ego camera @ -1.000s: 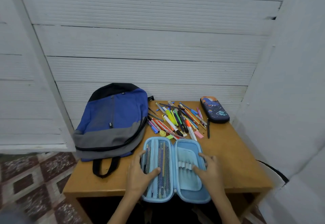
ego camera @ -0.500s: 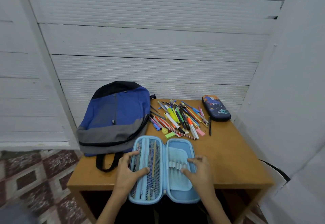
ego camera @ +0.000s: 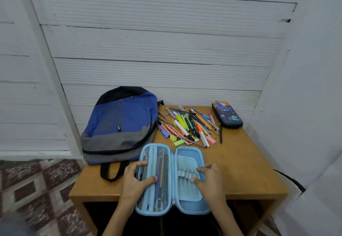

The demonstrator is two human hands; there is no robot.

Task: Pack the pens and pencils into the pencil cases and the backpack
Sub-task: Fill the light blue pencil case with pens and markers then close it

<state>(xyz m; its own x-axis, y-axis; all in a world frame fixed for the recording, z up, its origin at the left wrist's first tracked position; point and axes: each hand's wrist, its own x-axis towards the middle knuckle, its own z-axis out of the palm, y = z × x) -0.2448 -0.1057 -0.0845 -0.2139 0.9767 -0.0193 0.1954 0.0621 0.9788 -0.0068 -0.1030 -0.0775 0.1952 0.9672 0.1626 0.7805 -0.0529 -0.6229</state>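
Note:
A light-blue pencil case (ego camera: 187, 154) lies wide open at the table's front edge, its near end overhanging. Its left half has a mesh pocket with several pens and pencils inside. My left hand (ego camera: 133, 182) holds that half, fingers curled over the outer edge and thumb on the mesh. My right hand (ego camera: 211, 180) grips the right half, fingertips and thumb at the row of elastic loops. A loose pile of pens, pencils and markers (ego camera: 190, 124) lies behind the case. A blue and grey backpack (ego camera: 122, 122) lies flat at the left. A dark printed pencil case (ego camera: 227, 115) sits shut at the back right.
The wooden table (ego camera: 246, 161) stands against a white slatted wall, with a white panel close on the right. A green eraser (ego camera: 178, 143), a pink eraser (ego camera: 211, 139) and a lone black pen (ego camera: 220, 133) lie by the pile. Patterned floor tiles show at the left.
My head has turned, shifting the view. Both hands stay on the open case, and the right fingers have crept inward onto the elastic loops.

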